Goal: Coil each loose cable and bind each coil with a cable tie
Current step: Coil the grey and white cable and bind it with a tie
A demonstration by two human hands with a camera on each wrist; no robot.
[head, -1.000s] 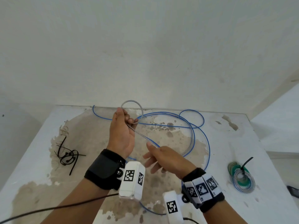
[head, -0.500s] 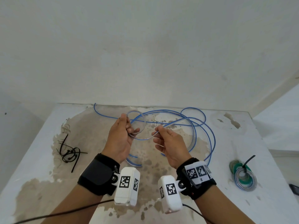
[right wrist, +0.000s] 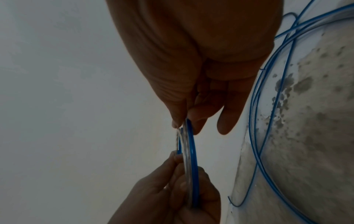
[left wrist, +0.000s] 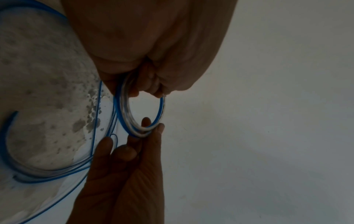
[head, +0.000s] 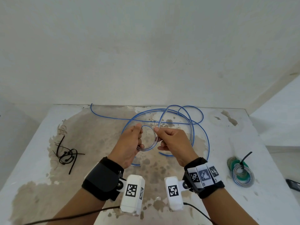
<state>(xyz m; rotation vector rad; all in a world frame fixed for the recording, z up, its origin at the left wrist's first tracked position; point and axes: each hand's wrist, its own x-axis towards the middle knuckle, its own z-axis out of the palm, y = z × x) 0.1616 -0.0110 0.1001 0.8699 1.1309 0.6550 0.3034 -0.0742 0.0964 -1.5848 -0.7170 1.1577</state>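
Above the stained middle of the table [head: 267, 153], both hands now meet on one small coil [head: 148, 138] of blue-and-clear cable, where 1 second ago the right hand [head: 176, 144] was low and away from it, drawing a length of cable out from the left. Half a second ago that hand had come up level with the left; now it has closed the gap and laid another turn onto the loop. The left hand [head: 129, 146] has its fingers curled round the coil's left side, clamped on it, while the right thumb and forefinger pinch the opposite side, the other right fingers loosely bent. From the wrist views the coil shows 2 or 3 turns stacked edge to edge, held clear of the surface. Most of the cable [head: 193, 127] lies slack in wide loops on the table behind and right of the hands, so the winding looks barely begun, and many more turns seem needed before binding. Loose black cable ties [head: 67, 155] wait at the table's left, well apart from the hands; a finished coil [head: 241, 173] bound with a black tie sits at the right.
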